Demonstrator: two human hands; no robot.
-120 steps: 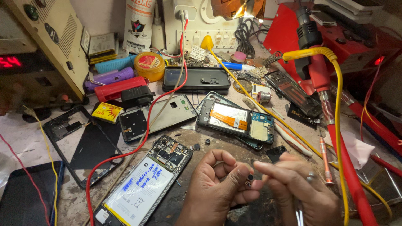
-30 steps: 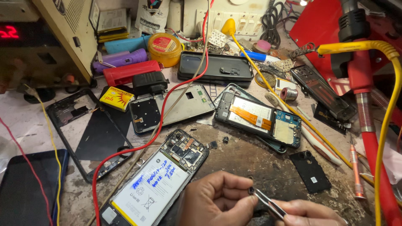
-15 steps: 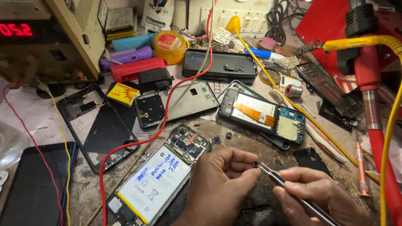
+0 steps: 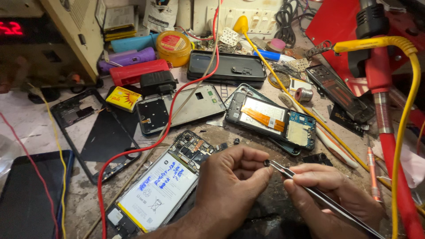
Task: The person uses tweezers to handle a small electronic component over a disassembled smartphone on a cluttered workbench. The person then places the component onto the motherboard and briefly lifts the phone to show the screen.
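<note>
Above the bench, right hand [image 4: 327, 188] fingers pinch tweezers [image 4: 310, 191] against left hand [image 4: 234, 177].

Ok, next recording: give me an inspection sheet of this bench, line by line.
Surface: worn, stained workbench, crowded.
Job's things: tweezers pinching a tiny dark part; opened phone with white battery lies beside the hands.
Clutter: second opened phone with orange flex, empty phone frame, black back cover, yellow tin, red case.
Hands: left hand fingertips at the part; right hand holds the tweezers.
Cables: red wire crosses the bench; yellow cable at right.
Surroundings: power supply with red display, red tool stand.
</note>
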